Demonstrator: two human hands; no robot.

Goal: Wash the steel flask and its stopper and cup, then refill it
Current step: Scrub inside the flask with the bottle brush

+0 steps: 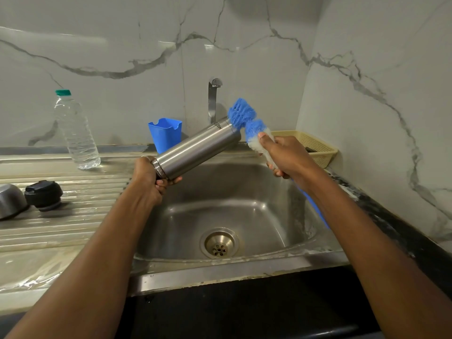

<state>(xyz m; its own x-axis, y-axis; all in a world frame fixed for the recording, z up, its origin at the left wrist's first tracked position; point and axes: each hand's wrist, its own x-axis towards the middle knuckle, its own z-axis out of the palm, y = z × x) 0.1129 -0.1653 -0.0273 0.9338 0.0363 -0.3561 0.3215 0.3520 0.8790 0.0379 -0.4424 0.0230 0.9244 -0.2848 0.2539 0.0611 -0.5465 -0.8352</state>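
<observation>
With the left hand [149, 177], grips the near end of the flask [198, 148], fingers curled under and round it. Holds it tilted over the sink [244, 192], far end raised toward the right hand and just in front of the tap [212, 99]. With the right hand [286, 155], clasps the brush [244, 113] round its white bristles, thumb on top. Blue bristles beyond the thumb, touching the flask's far end. Cannot tell whether any sit inside. Blue handle running back and down from that hand, above the sink's right rim.

Below both hands, open basin down to the drain [220, 245]. Between the hands, only the flask.

Just beyond the left hand, a blue tub [166, 133] at the sink's back edge. Just beyond the right hand, a basket [315, 143] in the corner against the right wall [367, 118], so little room on that side.

Left of the left hand, a ridged drainboard [61, 228]:
- bottle [75, 133] upright near the back edge, well apart from the hand
- stopper [44, 194] farther left and nearer
- cup [11, 200] just beside the stopper, cut off by the picture's left edge
</observation>
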